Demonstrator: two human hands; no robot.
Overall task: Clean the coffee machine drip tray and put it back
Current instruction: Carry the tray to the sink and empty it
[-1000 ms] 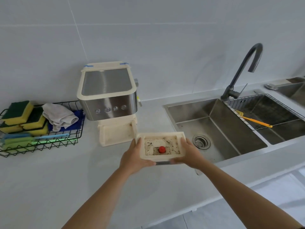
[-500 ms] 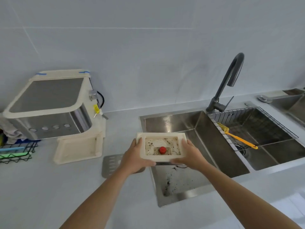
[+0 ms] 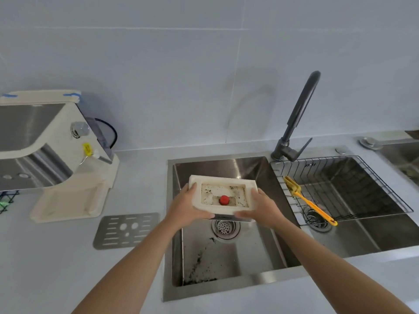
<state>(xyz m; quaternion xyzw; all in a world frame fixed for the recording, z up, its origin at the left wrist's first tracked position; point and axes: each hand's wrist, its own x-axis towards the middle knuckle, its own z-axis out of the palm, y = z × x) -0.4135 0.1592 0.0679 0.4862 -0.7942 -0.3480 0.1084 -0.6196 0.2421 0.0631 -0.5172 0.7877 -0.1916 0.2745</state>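
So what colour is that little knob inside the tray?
Red knob, seen best in the head view, the only one.

A steel double sink (image 3: 260, 171) is set into a pale grey surface (image 3: 56, 268) beneath a wall of large pale tiles (image 3: 204, 75). Dark specks (image 3: 199, 259) streak the floor of the left basin, trailing from its round drain (image 3: 225, 227) toward the near left corner. A dark gooseneck faucet (image 3: 299, 116) rises behind the divider between the basins. A black wire basket (image 3: 317, 159) sits in the right basin, and a yellow brush (image 3: 311, 203) lies slantwise in it, head toward the faucet. At far right, a round metal fitting (image 3: 369, 142) sits beside another steel basin (image 3: 403, 155). A black wire rack (image 3: 6, 200) shows at the left edge.
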